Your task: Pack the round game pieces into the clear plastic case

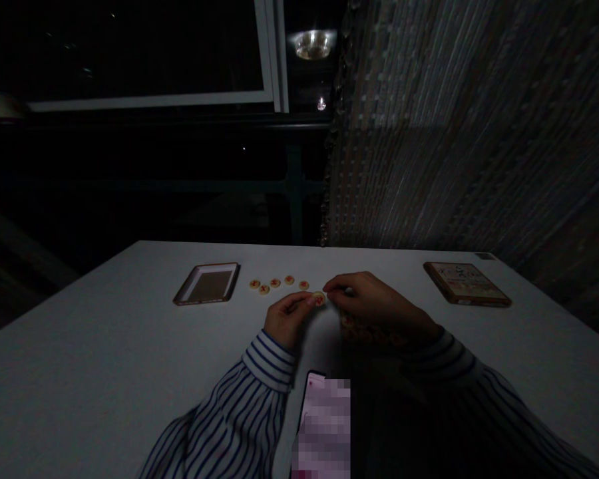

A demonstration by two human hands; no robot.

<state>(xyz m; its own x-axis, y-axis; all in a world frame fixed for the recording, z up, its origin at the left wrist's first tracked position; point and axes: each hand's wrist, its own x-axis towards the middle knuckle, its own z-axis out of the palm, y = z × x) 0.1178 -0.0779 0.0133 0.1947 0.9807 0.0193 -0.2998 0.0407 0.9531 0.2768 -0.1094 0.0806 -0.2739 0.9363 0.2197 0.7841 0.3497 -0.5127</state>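
Between the thumb and fingers of my left hand (288, 317) is a round xiangqi piece (319, 299), pale with a red character facing me. My right hand (367, 301) is just to its right, fingers bent together and fingertips close to the piece's edge; whether they touch it is unclear. A small pale spot shows among the right fingers, too dark to name. Several loose xiangqi pieces (275, 283) lie face up on the table beyond my left hand. Under my right hand, more xiangqi pieces (364, 332) sit in deep shadow, partly hidden.
A shallow open box tray (184, 303) rests on the white table (104, 346) at left. On the right lies a flat box (466, 283) with a printed top. A lit phone (313, 382) is near me, between my forearms. A bead curtain (404, 133) hangs behind the table.
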